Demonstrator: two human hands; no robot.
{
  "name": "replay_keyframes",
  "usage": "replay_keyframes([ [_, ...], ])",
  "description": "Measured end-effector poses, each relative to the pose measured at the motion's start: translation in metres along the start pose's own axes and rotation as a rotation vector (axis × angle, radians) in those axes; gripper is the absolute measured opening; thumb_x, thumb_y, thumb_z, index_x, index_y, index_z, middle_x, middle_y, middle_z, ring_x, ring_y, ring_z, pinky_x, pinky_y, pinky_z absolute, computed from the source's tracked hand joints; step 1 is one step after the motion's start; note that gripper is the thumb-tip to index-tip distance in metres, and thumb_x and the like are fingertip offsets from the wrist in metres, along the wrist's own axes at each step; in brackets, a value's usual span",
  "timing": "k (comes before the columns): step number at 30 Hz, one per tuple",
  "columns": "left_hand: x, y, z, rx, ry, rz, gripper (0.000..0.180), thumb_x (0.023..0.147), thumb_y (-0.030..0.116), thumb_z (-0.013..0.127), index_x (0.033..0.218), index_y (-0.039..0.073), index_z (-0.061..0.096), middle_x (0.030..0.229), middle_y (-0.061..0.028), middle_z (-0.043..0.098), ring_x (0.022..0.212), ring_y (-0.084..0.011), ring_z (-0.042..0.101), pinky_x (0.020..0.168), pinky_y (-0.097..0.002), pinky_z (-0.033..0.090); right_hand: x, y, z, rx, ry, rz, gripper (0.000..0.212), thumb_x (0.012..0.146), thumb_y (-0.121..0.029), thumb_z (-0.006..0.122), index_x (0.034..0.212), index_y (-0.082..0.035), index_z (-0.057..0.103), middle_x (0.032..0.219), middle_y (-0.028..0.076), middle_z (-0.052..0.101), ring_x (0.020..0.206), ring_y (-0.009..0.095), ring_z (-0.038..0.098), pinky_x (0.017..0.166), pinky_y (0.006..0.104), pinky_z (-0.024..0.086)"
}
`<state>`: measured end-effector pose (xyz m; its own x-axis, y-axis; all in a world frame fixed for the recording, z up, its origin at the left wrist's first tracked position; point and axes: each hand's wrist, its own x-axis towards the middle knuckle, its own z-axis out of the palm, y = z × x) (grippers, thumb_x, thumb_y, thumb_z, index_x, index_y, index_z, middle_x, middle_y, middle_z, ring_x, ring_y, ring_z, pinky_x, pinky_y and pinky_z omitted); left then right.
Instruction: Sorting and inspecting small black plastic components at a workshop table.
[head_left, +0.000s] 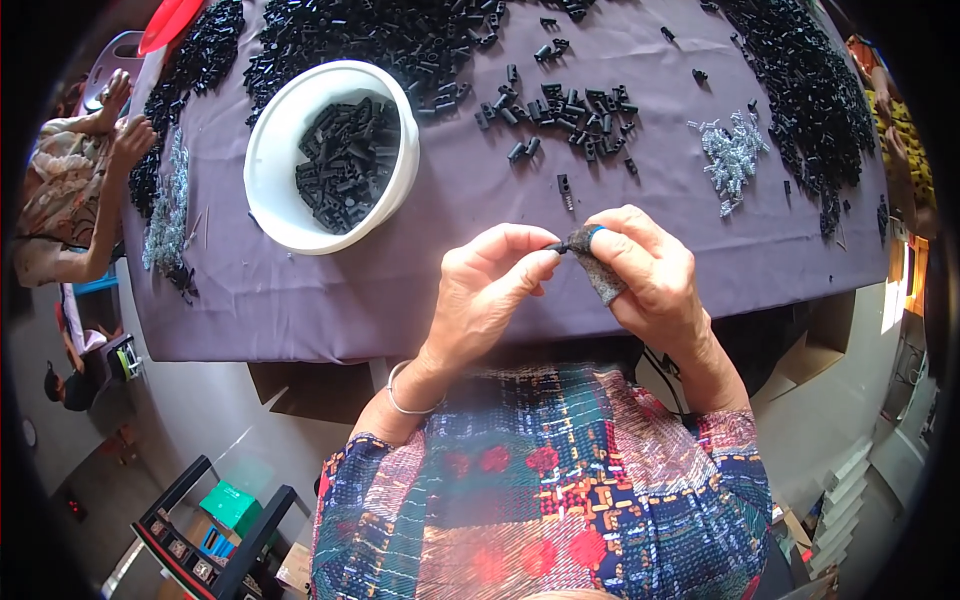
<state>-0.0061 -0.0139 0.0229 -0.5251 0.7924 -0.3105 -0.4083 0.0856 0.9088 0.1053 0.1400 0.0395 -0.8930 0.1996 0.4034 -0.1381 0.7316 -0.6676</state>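
Between my two hands, over the near edge of the table, is a small black plastic piece point(561, 247). The thumb and forefinger of my left hand point(482, 292) pinch one end of it. My right hand point(657, 278) closes on the other end, with a grey cloth cover point(603, 278) at its fingers that hides part of the grip. Just beyond them, a black plastic cord stopper point(563, 184) with a spring poking out lies on the purple cloth. Loose black pieces point(590, 110) are scattered farther off.
A white bowl point(262, 195) of black pieces stands left of my hands. Large black heaps point(350, 40) cover the far side. Small metal springs point(735, 160) lie at right, more springs point(170, 215) at left. Other people's hands point(122, 125) are at the left edge.
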Motion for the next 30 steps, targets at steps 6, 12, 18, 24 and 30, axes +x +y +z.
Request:
replay_keyframes([
  [6, -0.001, -0.005, 0.001, 0.12, 0.038, 0.032, 0.016, 0.088, 0.009, 0.064, 0.1, 0.0, 0.064, 0.083, -0.0013, 0.063, 0.073, -0.0058, 0.057, 0.066, -0.0206, 0.048, 0.002, 0.0, 0.0, -0.083, -0.05, -0.068, 0.026, 0.062, 0.011, 0.063, 0.087, 0.005, 0.058, 0.086, 0.017, 0.06, 0.075, 0.031, 0.061, 0.063, 0.0355, 0.051],
  [12, 0.0, -0.01, 0.001, 0.218, 0.06, 0.042, 0.014, 0.087, 0.008, 0.065, 0.098, 0.0, 0.064, 0.08, -0.0016, 0.063, 0.072, -0.0063, 0.057, 0.064, -0.021, 0.047, 0.003, 0.002, 0.001, -0.131, -0.126, -0.058, 0.027, 0.06, 0.007, 0.06, 0.087, 0.004, 0.058, 0.087, 0.017, 0.059, 0.082, 0.033, 0.061, 0.066, 0.0376, 0.054],
  [18, 0.001, -0.022, -0.001, 0.352, 0.085, 0.199, 0.013, 0.085, 0.004, 0.065, 0.097, -0.001, 0.063, 0.08, -0.0054, 0.062, 0.072, -0.0106, 0.058, 0.064, -0.0241, 0.048, 0.007, 0.005, 0.001, -0.092, -0.2, -0.047, 0.032, 0.061, 0.007, 0.059, 0.092, 0.004, 0.056, 0.088, 0.017, 0.058, 0.084, 0.033, 0.059, 0.069, 0.0377, 0.052],
  [24, 0.002, -0.023, 0.001, 0.336, 0.102, 0.207, 0.013, 0.084, 0.003, 0.065, 0.096, -0.001, 0.063, 0.08, -0.0078, 0.061, 0.07, -0.0135, 0.058, 0.064, -0.0248, 0.047, 0.005, 0.009, 0.006, -0.045, -0.174, -0.02, 0.035, 0.059, 0.008, 0.056, 0.093, 0.003, 0.054, 0.088, 0.017, 0.057, 0.085, 0.035, 0.058, 0.072, 0.0393, 0.051],
  [30, 0.003, -0.029, -0.005, 0.397, 0.091, 0.25, 0.015, 0.088, 0.007, 0.063, 0.1, -0.002, 0.063, 0.086, -0.0009, 0.06, 0.072, -0.0063, 0.056, 0.065, -0.0194, 0.049, 0.007, 0.012, 0.014, -0.036, -0.17, -0.025, 0.032, 0.058, 0.006, 0.055, 0.09, 0.001, 0.053, 0.085, 0.017, 0.056, 0.081, 0.035, 0.057, 0.068, 0.0403, 0.05],
])
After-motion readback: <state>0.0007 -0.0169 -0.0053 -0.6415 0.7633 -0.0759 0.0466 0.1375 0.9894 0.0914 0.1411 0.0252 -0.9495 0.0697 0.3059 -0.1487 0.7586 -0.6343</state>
